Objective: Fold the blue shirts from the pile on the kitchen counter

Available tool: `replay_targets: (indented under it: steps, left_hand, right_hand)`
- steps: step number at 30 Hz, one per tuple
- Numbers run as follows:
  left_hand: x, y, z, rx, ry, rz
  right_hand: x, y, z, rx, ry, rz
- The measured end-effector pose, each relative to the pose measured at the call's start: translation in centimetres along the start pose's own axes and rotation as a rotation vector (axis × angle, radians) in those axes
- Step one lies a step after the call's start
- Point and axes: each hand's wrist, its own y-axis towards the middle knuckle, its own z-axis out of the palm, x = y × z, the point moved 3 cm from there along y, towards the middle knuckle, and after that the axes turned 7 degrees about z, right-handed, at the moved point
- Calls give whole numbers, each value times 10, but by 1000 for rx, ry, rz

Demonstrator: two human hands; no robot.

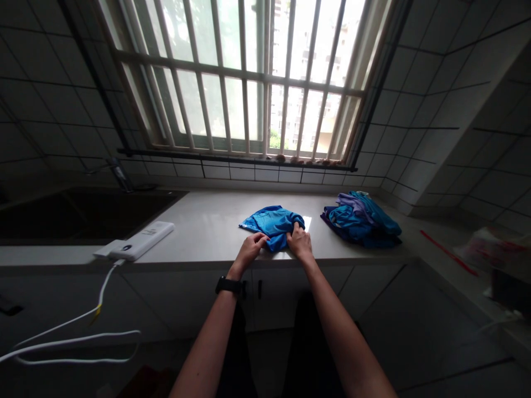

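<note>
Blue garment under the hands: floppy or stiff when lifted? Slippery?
Probably very floppy: the blue garment lies in soft folds and bunches where the right hand pinches it. Likely light for its size, as the pile beside it sits fairly low. Its slight sheen suggests slick synthetic fabric, so it may slide from a loose grip.

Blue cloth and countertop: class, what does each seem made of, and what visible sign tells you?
The blue cloth looks like thin synthetic knit, perhaps polyester: soft folds, faint sheen. The countertop looks like polished stone or quartz: pale, with a glossy window reflection.
</note>
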Motion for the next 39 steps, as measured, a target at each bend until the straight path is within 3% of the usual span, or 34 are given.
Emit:
replay_targets:
  steps: [39]
  left_hand:
    - [0, 0, 0, 2, 18, 5]
  right_hand:
    - [1, -2, -2, 9, -2, 12]
